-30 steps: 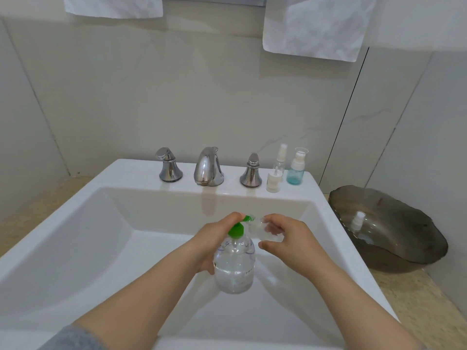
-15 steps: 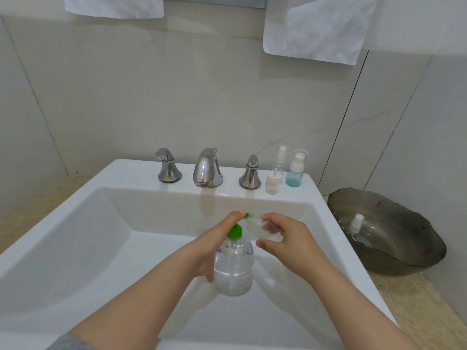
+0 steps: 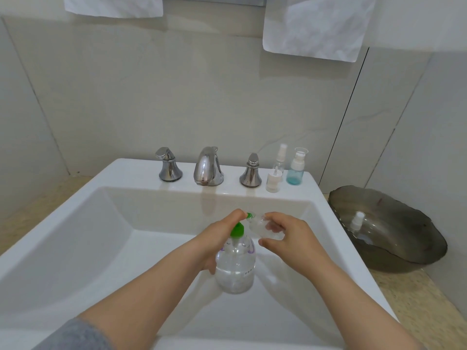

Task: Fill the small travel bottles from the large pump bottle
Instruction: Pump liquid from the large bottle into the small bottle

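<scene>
Over the white sink basin, my left hand grips a clear large pump bottle with a green pump head, about half full of clear liquid; my fingers rest on the pump top. My right hand holds a small clear travel bottle tilted, its mouth at the green nozzle. On the sink's back ledge stand a white pump cap, a clear spray bottle and a blue-tinted bottle.
A chrome faucet with two handles sits on the white sink ledge. To the right, a dark glass bowl holds a white spray cap. Two white towels hang on the wall above.
Both hands and the bottles stay almost still over the basin. My left fingers shifted slightly on the green pump head.
</scene>
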Action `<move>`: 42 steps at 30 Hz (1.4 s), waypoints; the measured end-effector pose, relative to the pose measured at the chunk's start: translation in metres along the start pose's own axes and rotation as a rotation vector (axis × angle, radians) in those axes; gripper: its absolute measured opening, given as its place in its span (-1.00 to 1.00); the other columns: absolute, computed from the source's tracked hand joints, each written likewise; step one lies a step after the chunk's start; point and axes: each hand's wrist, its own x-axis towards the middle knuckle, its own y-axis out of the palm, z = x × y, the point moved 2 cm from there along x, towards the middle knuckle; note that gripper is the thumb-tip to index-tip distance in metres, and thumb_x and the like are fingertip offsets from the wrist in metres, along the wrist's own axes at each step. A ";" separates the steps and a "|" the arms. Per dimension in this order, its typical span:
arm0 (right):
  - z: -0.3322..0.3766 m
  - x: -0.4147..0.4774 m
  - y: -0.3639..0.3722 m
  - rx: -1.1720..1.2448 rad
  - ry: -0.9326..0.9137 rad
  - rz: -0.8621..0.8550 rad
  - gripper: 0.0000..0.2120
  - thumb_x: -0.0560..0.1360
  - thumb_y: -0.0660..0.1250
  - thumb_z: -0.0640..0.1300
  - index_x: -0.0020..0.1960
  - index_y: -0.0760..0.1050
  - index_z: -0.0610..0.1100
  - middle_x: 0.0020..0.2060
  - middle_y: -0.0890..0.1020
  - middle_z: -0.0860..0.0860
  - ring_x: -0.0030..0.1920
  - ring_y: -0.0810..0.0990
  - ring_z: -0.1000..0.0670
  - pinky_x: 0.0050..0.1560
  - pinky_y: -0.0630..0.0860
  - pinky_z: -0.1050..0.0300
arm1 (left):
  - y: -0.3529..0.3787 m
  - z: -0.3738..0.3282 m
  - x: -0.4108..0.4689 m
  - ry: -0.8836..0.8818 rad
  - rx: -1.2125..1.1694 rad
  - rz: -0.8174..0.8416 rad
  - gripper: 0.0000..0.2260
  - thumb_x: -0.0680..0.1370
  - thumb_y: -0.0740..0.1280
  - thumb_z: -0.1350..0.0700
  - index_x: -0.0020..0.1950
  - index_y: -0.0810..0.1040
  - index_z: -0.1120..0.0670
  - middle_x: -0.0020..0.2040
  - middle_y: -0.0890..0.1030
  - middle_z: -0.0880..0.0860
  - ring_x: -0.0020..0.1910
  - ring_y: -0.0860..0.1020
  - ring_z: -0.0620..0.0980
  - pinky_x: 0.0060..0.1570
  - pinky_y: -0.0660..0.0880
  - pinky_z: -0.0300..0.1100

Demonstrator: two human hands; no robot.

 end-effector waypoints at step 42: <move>-0.006 0.000 0.003 0.164 -0.046 0.120 -0.77 0.50 0.33 0.22 0.05 0.49 0.12 -0.11 0.61 0.03 -0.07 0.56 0.05 0.03 0.51 0.06 | -0.002 0.007 0.003 0.050 -0.139 0.067 -0.39 0.32 0.46 -0.28 0.26 0.65 0.03 0.22 0.68 0.16 0.17 0.66 0.15 0.16 0.57 -0.01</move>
